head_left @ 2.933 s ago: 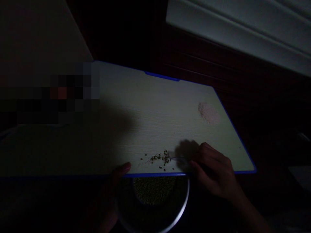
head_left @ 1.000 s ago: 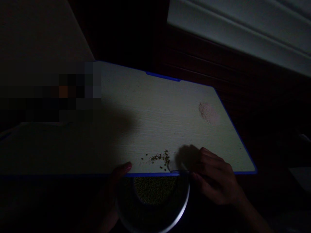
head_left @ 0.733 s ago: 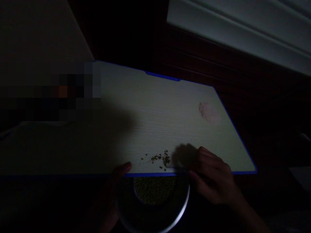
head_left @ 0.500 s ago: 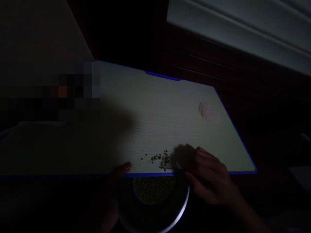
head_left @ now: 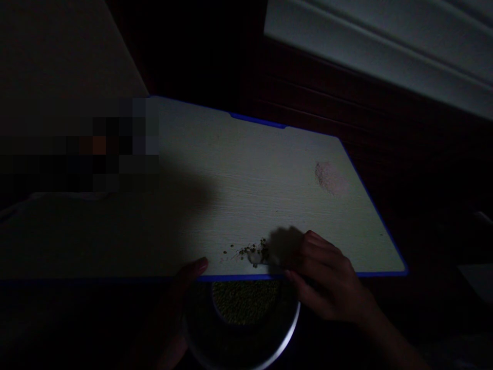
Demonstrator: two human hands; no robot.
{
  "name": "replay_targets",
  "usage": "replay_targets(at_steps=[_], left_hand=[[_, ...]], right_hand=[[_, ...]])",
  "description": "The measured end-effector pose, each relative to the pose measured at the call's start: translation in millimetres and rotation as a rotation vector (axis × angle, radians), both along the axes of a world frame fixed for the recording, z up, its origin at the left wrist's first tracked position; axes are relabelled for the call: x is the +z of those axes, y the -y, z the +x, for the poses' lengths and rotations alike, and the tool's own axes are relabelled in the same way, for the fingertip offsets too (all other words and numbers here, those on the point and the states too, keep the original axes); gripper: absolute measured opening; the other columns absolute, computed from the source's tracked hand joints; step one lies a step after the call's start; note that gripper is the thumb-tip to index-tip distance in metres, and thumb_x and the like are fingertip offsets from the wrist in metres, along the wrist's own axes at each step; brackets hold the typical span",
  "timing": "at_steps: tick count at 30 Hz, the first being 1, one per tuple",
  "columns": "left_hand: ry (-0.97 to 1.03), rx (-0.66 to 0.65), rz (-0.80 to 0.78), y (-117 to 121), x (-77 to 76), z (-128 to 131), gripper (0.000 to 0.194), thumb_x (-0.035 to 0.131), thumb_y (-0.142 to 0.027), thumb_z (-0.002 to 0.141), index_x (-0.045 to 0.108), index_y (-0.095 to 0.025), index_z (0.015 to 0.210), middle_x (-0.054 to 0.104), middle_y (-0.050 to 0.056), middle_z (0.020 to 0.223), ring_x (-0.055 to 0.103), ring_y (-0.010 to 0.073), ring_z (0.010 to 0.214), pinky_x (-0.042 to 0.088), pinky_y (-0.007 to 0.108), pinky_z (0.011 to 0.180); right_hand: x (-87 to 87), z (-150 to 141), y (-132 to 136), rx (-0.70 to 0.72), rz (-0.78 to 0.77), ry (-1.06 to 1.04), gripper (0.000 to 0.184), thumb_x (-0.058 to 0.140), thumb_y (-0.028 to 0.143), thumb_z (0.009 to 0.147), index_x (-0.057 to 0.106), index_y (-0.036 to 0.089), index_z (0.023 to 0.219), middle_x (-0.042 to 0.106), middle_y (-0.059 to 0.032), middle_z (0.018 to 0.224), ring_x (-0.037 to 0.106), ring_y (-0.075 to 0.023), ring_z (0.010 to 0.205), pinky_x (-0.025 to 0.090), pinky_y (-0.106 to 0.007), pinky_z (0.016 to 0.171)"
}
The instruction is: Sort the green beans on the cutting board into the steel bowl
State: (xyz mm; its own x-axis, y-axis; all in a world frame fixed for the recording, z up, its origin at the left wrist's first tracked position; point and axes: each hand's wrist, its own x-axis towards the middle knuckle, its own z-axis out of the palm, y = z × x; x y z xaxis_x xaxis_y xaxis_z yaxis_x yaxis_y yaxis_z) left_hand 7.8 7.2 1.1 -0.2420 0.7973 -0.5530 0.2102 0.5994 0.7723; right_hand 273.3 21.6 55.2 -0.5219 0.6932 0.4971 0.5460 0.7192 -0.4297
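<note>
My right hand (head_left: 327, 277) is closed on a small spoon (head_left: 254, 258), its thumb and fingers pinched near the front edge of a pale, blue-rimmed cutting board (head_left: 246, 190). The spoon's tip lies among scattered small green beans (head_left: 244, 251) on the board. My left hand (head_left: 185, 293) is mostly in shadow, curved along the left side of a metal-rimmed bowl (head_left: 287, 336), with its thumb over the board's edge. Its other fingers are hidden. The bowl sits under the board's front edge, with many green beans (head_left: 246, 303) in it.
A small heap of pinkish grains (head_left: 331, 178) lies on the board's right part. Behind stands a dark wooden surface (head_left: 308, 108) below pale ledges (head_left: 365, 46). A pixelated patch (head_left: 96, 146) covers the far left. The room is very dim.
My right hand has shifted slightly left, and the spoon's tip has moved in among the beans. My left hand, the board and the bowl look unmoved.
</note>
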Motion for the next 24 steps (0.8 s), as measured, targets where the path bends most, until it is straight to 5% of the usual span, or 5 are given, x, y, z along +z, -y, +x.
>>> replay_targets(at_steps=[6, 11, 16, 20, 24], left_hand=[[0.052, -0.032, 0.048, -20.5, 31.7, 27.8, 0.056, 0.07, -0.058, 0.068, 0.07, -0.031, 0.118, 0.08, 0.003, 0.115, 0.065, 0.0381, 0.125, 0.055, 0.051, 0.103], [0.091, 0.0, -0.006, -20.5, 39.3, 23.9, 0.053, 0.07, -0.061, 0.065, 0.071, -0.03, 0.108, 0.081, 0.004, 0.106, 0.065, 0.0386, 0.125, 0.056, 0.053, 0.101], [0.046, 0.133, -0.17, -10.0, 24.8, 7.1, 0.025, 0.059, -0.045, 0.072, 0.068, -0.029, 0.089, 0.079, 0.006, 0.116, 0.035, 0.0359, 0.151, 0.044, 0.052, 0.115], [0.136, 0.045, -0.063, 0.5, 3.7, -3.9, 0.035, 0.06, -0.043, 0.073, 0.065, -0.029, 0.105, 0.074, 0.006, 0.131, 0.057, 0.034, 0.136, 0.042, 0.048, 0.116], [0.084, -0.01, -0.028, 2.3, -1.5, -6.6, 0.037, 0.061, -0.044, 0.078, 0.067, -0.029, 0.11, 0.075, 0.005, 0.131, 0.057, 0.0347, 0.136, 0.038, 0.051, 0.119]], right_hand=[[-0.1, 1.4, 1.0, 0.036, -0.023, -0.024, 0.008, 0.059, 0.012, 0.092, 0.066, 0.015, 0.091, 0.063, -0.0059, 0.076, 0.052, -0.0175, 0.072, 0.042, -0.035, 0.065], [0.1, 1.6, 2.4, 0.03, -0.009, -0.021, 0.01, 0.057, 0.013, 0.092, 0.067, 0.015, 0.092, 0.062, -0.004, 0.073, 0.052, -0.0171, 0.071, 0.044, -0.035, 0.065], [-0.6, 3.3, 3.3, 0.043, -0.007, -0.033, 0.009, 0.058, 0.014, 0.091, 0.067, 0.016, 0.092, 0.062, -0.004, 0.073, 0.053, -0.0174, 0.07, 0.044, -0.036, 0.063], [-2.9, 5.7, 4.4, -0.027, -0.009, -0.085, 0.012, 0.057, 0.01, 0.09, 0.066, 0.017, 0.093, 0.063, -0.0038, 0.075, 0.053, -0.0172, 0.07, 0.043, -0.036, 0.063], [-5.5, 8.2, 6.9, -0.047, -0.01, -0.094, 0.013, 0.057, 0.008, 0.088, 0.065, 0.017, 0.092, 0.063, -0.0035, 0.075, 0.054, -0.0171, 0.07, 0.043, -0.036, 0.064]])
